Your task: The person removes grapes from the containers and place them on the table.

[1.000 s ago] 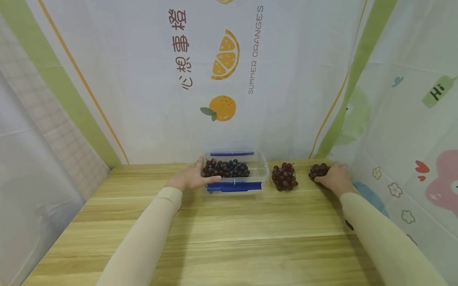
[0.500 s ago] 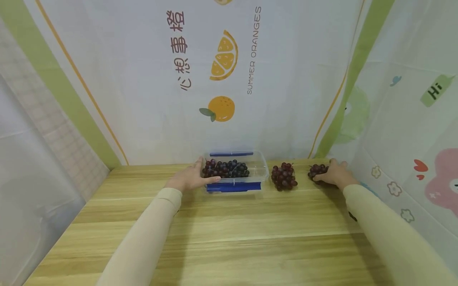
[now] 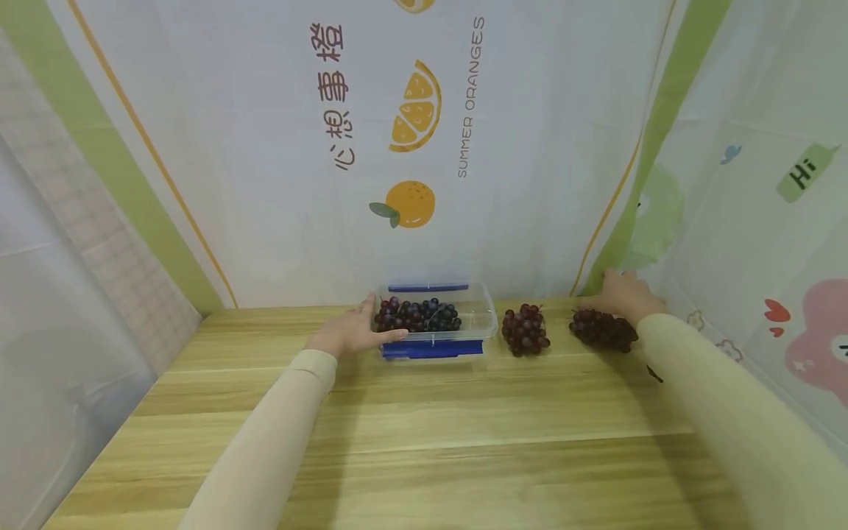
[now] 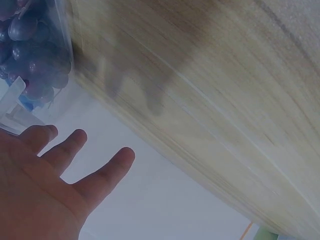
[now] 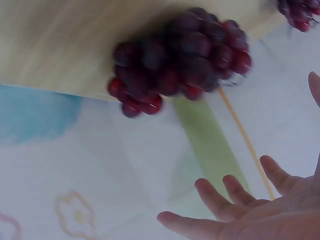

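A clear lidless plastic container (image 3: 480, 313) with blue side clips stands near the table's back edge. Dark grapes (image 3: 420, 315) fill its left and middle part. At its left end is my left hand (image 3: 347, 331), thumb along the front rim; in the left wrist view that hand (image 4: 50, 180) has its fingers extended and spread. My right hand (image 3: 626, 294) hovers just behind a bunch of dark red grapes (image 3: 604, 330) on the right. In the right wrist view its spread fingers (image 5: 212, 197) hold nothing, apart from that bunch (image 5: 180, 57).
Another red grape bunch (image 3: 525, 330) lies between the container and the right-hand bunch. A printed white curtain (image 3: 530, 221) hangs right behind the wooden table (image 3: 424, 442). More cloth (image 3: 748, 243) closes off the right side.
My right hand has come off the right-hand grape bunch, moving up and back, so more of the bunch shows. The left hand and the container have stayed in place.
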### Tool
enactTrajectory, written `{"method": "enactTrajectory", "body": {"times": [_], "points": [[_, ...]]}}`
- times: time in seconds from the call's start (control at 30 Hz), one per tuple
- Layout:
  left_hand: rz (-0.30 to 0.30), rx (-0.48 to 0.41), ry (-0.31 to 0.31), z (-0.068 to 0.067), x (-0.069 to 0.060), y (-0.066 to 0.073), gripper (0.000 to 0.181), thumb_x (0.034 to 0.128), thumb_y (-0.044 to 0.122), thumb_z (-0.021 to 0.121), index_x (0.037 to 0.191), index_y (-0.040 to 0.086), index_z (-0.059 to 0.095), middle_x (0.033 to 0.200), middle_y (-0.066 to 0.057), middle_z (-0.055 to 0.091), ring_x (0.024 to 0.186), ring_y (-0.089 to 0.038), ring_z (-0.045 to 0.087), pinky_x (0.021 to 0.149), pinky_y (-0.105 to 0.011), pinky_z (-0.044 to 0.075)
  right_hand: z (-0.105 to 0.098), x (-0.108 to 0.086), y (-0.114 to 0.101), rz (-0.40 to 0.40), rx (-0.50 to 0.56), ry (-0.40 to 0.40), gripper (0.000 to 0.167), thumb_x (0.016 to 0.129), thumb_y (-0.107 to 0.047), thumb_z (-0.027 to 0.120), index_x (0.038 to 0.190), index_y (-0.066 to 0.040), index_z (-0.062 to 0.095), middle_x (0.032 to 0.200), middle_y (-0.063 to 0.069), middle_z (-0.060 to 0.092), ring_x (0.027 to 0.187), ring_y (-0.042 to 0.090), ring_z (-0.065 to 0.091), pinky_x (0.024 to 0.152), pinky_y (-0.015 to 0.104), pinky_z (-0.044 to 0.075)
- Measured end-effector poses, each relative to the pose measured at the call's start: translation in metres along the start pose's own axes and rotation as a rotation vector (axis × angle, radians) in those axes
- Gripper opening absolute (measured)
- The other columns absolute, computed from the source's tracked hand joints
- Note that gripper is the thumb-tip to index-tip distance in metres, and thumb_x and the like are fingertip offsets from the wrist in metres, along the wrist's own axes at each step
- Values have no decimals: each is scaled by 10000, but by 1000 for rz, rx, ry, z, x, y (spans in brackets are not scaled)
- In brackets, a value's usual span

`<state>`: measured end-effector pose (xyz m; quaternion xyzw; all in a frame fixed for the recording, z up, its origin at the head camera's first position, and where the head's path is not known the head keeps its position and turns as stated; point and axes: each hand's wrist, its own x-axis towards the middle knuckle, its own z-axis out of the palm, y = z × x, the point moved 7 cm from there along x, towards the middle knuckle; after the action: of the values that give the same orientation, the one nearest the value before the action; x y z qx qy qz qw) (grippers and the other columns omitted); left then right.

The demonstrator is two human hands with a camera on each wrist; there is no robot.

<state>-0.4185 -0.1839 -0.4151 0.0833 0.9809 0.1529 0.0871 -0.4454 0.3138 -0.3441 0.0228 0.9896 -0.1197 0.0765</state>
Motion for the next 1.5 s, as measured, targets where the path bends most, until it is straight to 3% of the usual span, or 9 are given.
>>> {"method": "enactTrajectory", "body": {"times": [0.13, 0.27, 0.37, 0.6, 0.77, 1.03, 1.3, 1.5], "points": [[0, 5, 0, 0, -2, 1, 1420, 762, 1061, 371, 1722, 111, -66, 1751, -195, 285, 1566, -446, 402, 1134, -610, 498, -14, 0, -20, -63, -31, 20, 1167, 906, -692, 704, 1629, 93, 234, 1607, 500, 197, 1436, 737, 254, 1024, 958, 244], [-1, 22, 0, 1, -3, 1, 1424, 751, 1073, 350, 1721, 117, -68, 1754, -199, 272, 1578, -439, 384, 1145, -609, 491, -26, 1, -49, -156, -78, 29, 1038, 942, -584, 723, 1602, 101, 309, 1577, 496, 273, 1429, 674, 341, 1086, 818, 395], [-3, 40, 1, 0, -3, 1, 1419, 753, 1076, 328, 1722, 116, -61, 1754, -211, 262, 1586, -442, 367, 1162, -618, 473, -31, 0, -75, -224, -113, 21, 965, 952, -528, 738, 1596, 75, 349, 1573, 485, 265, 1404, 670, 378, 1095, 761, 430], [-9, 62, 0, 0, -4, 1, 1404, 762, 1073, 309, 1723, 117, -55, 1764, -203, 238, 1582, -454, 367, 1117, -608, 513, -35, -7, -143, -402, -266, -2, 839, 943, -418, 793, 1601, -50, 425, 1646, 376, 288, 1454, 658, 358, 1120, 775, 405], [-8, 54, -2, -1, -4, 1, 1404, 767, 1069, 318, 1722, 108, -49, 1759, -218, 238, 1593, -459, 341, 1152, -621, 481, -35, -14, -186, -507, -324, -23, 820, 940, -407, 811, 1612, -112, 444, 1678, 309, 310, 1494, 592, 379, 1166, 732, 398], [-2, 55, 10, 0, -2, 0, 1405, 759, 1072, 325, 1725, 118, -34, 1748, -229, 267, 1604, -458, 319, 1156, -644, 471, -27, -27, -230, -600, -302, -117, 808, 956, -391, 796, 1634, -155, 425, 1730, 257, 255, 1574, 499, 327, 1237, 676, 358], [-1, 50, -1, 0, -2, 1, 1413, 757, 1077, 308, 1724, 108, -41, 1742, -245, 275, 1598, -476, 320, 1169, -672, 442, -2, -26, -263, -683, -401, -149, 749, 979, -380, 782, 1627, -206, 450, 1742, 167, 284, 1588, 417, 353, 1265, 602, 370], [3, 54, -15, 0, -2, 0, 1420, 750, 1082, 303, 1723, 108, -48, 1741, -254, 269, 1599, -474, 318, 1165, -663, 450, 25, -24, -287, -745, -511, -228, 704, 1015, -341, 746, 1637, -225, 435, 1746, 116, 316, 1582, 348, 398, 1271, 541, 388]]}}
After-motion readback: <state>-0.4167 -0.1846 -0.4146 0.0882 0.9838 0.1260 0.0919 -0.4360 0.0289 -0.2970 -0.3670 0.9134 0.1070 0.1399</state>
